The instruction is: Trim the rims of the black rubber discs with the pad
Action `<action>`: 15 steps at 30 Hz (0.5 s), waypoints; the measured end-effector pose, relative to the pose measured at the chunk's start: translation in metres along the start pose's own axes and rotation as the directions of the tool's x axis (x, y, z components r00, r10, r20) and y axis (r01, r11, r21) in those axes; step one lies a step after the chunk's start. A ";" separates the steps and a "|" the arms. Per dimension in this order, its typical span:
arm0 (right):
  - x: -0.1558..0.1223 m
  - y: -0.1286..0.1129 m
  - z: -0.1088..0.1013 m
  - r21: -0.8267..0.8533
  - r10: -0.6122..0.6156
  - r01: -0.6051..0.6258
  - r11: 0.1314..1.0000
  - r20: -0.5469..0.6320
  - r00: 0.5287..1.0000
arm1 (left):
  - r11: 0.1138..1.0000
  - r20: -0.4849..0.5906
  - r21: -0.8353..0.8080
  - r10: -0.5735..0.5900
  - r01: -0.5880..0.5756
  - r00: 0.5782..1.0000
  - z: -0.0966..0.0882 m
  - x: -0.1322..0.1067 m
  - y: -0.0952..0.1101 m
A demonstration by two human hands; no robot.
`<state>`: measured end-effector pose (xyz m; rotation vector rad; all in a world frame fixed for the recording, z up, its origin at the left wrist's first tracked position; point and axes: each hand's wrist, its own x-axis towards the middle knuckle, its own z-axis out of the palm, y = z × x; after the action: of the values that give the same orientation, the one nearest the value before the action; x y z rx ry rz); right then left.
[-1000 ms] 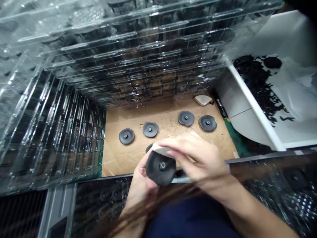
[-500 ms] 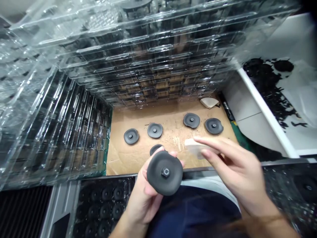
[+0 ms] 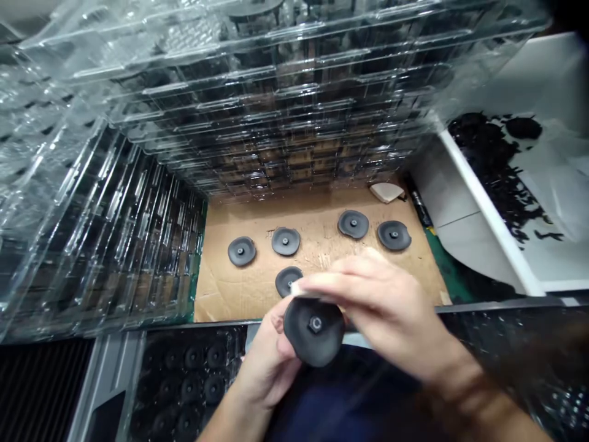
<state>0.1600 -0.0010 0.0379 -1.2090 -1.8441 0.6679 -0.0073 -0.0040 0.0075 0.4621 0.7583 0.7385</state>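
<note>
Head view. Your left hand (image 3: 269, 362) clasps a matte black round disc (image 3: 317, 341) with a central nut, held before your body. Your right hand (image 3: 386, 307) pinches a pale piece (image 3: 300, 287) against its upper rim. Similar flat discs (image 3: 286, 240) lie on rough brown cardboard (image 3: 322, 205), with glossy clear trays (image 3: 276, 123) behind.

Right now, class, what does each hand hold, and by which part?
The left hand grips a black disc by its rim. The right hand pinches a small pale piece against the disc's top edge.

Black round disc (image 3: 314, 334) w/ centre nut in L hand (image 3: 271, 362), pale pad (image 3: 301, 287) on its top edge.
</note>
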 end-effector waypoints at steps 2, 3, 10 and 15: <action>-0.019 0.019 -0.001 0.072 0.195 -0.194 0.978 -0.002 0.981 | 0.995 0.040 -0.096 0.001 0.003 0.999 -0.003 -0.003 0.005; -0.030 0.030 0.002 0.095 0.272 -0.271 0.958 -0.005 0.962 | 0.992 0.047 -0.128 0.003 0.003 0.999 -0.004 -0.005 0.007; -0.074 0.072 0.040 0.025 0.439 -0.439 0.898 0.028 0.898 | 0.982 0.044 -0.183 -0.035 0.043 0.998 -0.006 -0.006 0.008; -0.040 0.026 0.010 0.073 0.422 -0.415 0.907 -0.187 0.887 | 0.975 -0.036 -0.213 -0.077 0.068 0.996 0.003 -0.005 0.005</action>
<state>0.1728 -0.0273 -0.0009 -1.6138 -1.4109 0.7737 -0.0097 -0.0050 0.0143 0.2245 0.7250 0.7535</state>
